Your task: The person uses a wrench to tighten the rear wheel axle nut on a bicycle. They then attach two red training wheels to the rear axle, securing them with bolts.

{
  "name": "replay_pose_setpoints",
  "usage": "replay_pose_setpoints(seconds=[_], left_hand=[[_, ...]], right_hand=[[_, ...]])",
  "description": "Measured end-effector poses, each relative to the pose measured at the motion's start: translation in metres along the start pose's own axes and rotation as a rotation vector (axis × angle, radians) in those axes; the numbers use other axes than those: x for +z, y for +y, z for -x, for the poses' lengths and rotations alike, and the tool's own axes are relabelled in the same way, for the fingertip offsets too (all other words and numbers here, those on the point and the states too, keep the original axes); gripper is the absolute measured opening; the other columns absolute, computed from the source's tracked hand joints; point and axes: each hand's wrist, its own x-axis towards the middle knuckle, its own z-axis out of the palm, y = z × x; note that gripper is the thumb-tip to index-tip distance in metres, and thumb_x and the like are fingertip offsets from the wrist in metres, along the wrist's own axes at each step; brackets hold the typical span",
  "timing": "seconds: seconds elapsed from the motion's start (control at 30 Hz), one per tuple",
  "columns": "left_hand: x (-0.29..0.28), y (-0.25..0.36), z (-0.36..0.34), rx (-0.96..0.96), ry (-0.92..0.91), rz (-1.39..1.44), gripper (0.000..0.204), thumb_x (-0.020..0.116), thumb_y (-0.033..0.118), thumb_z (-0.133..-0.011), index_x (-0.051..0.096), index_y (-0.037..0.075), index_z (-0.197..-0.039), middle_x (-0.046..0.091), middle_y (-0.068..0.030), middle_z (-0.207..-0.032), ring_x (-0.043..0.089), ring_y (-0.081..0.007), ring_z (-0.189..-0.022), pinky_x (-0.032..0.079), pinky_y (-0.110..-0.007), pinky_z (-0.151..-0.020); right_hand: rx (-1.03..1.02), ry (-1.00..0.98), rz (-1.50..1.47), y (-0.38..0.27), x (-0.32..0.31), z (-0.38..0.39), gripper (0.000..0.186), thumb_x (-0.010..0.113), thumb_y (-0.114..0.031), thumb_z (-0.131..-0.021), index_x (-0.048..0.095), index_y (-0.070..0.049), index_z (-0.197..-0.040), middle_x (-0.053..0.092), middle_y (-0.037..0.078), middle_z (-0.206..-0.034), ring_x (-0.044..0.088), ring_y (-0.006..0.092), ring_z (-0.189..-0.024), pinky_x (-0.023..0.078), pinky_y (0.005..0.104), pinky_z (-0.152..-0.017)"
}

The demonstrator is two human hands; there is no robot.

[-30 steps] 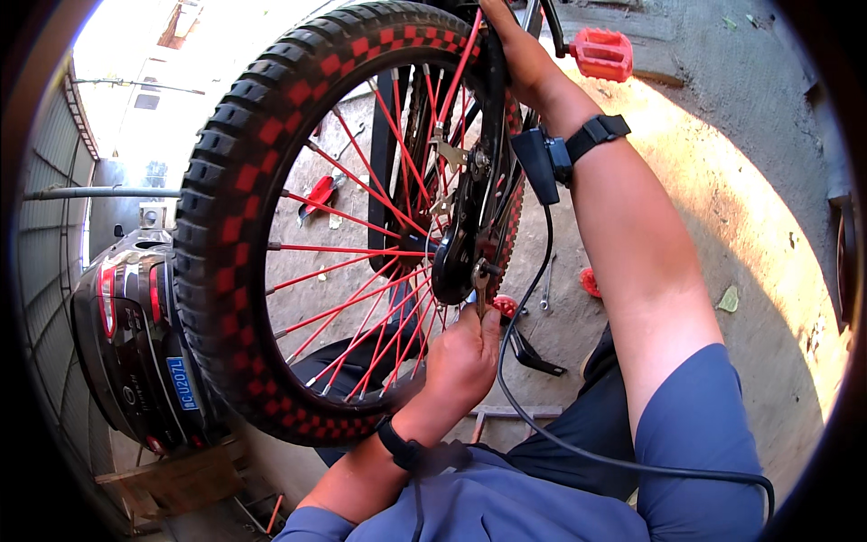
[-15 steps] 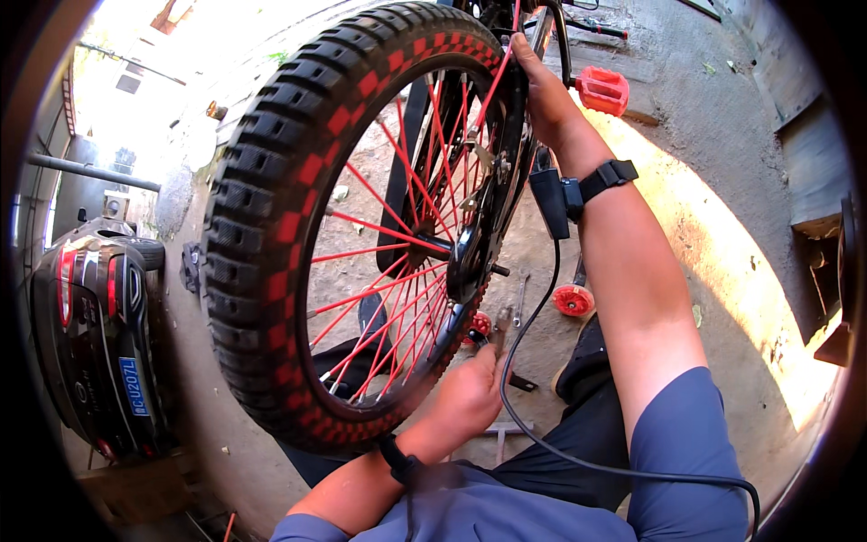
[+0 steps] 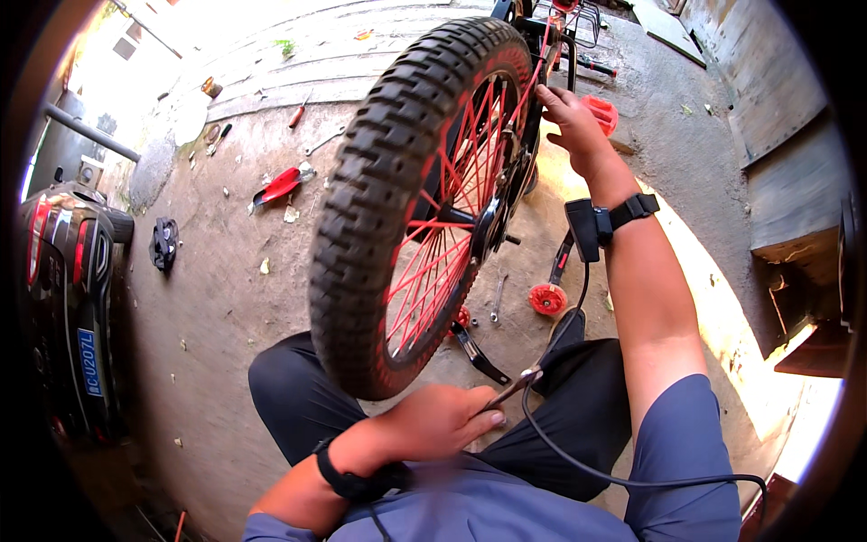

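A bicycle wheel with a black knobby tyre (image 3: 366, 190) and red spokes stands tilted before me. My right hand (image 3: 578, 131) rests at the black bicycle frame (image 3: 542, 54) beside the wheel, its fingers stretched and apart; the contact is partly hidden. Below the tyre, over my lap, my left hand (image 3: 438, 420) is closed round a metal wrench (image 3: 519, 387), whose head points right and away. A red pedal (image 3: 601, 115) shows just beyond my right hand. Under the wheel's axle lie a red training wheel (image 3: 548, 298) and a black bracket (image 3: 479, 352).
A spanner (image 3: 498, 300) lies on the concrete between my feet. To the left are a red-and-black object (image 3: 278, 187), a screwdriver (image 3: 298, 114) and a crumpled black item (image 3: 163, 244). A dark car (image 3: 77, 298) stands at far left. A black cable (image 3: 623, 479) crosses my lap.
My left hand has drawn back from under the wheel with the wrench, which now shows more fully. My right hand's grip on the frame has loosened. The view has shifted, placing the wheel farther right.
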Motion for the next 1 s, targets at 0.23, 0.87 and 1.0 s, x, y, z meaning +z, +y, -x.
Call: replay_pose_setpoints(seconds=[0.23, 0.87, 1.0], left_hand=[[-0.071, -0.005, 0.087, 0.403, -0.384, 0.476, 0.025, 0.06, 0.015, -0.102, 0.068, -0.008, -0.11, 0.069, -0.0159, -0.089, 0.068, -0.0281, -0.073, 0.054, -0.036, -0.068], [-0.17, -0.116, 0.125, 0.811, 0.552, 1.399, 0.036, 0.036, 0.033, -0.111, 0.059, 0.006, -0.114, 0.043, 0.0003, -0.056, 0.04, -0.0105, -0.04, 0.032, -0.026, -0.04], [-0.168, -0.112, 0.124, 0.795, 0.581, 1.44, 0.037, 0.036, 0.033, -0.111, 0.059, 0.005, -0.115, 0.041, 0.0, -0.056, 0.039, -0.0107, -0.039, 0.032, -0.026, -0.04]], right_hand=[[-0.332, 0.11, 0.104, -0.056, 0.002, 0.048, 0.068, 0.062, -0.058, -0.096, 0.052, -0.01, -0.143, 0.059, 0.001, -0.126, 0.052, 0.0137, -0.116, 0.041, 0.0349, -0.094], [-0.33, -0.037, 0.283, -0.181, 0.103, 0.115, 0.041, 0.041, -0.028, -0.11, 0.061, 0.0, -0.132, 0.066, 0.009, -0.122, 0.063, 0.0142, -0.109, 0.049, 0.0283, -0.097], [-0.377, -0.03, 0.351, -0.179, 0.099, 0.119, 0.042, 0.04, -0.028, -0.109, 0.06, 0.0, -0.133, 0.063, 0.008, -0.127, 0.058, 0.0145, -0.117, 0.044, 0.0288, -0.103]])
